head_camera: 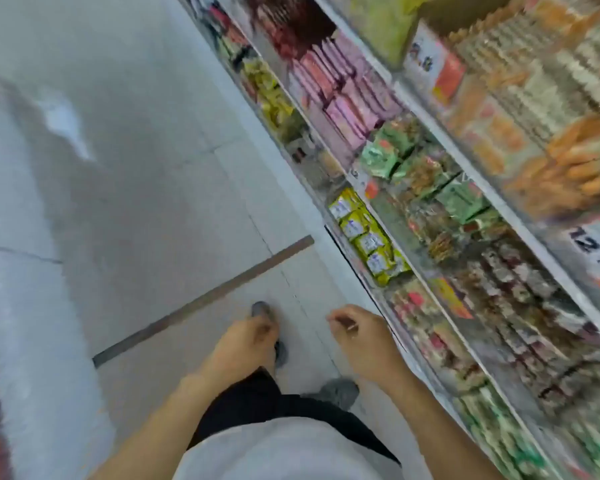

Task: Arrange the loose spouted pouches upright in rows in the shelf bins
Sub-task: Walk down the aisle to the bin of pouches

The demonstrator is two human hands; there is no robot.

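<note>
The frame is blurred by motion. My left hand [246,337] hangs over the floor in front of me with fingers loosely curled, holding nothing. My right hand [357,332] hangs the same way, empty, just left of the lowest shelf edge. Tiered shelves [426,282] run along the right, packed with packets: yellow packs [368,237] in a row low down, green packs [395,150] and pink packs [340,98] above them. I cannot pick out spouted pouches in the blur.
A grey tiled floor [146,161] with a dark strip [205,299] fills the left and middle. My feet in dark shoes stand below my hands. A price sign [593,244] hangs on the right shelf edge.
</note>
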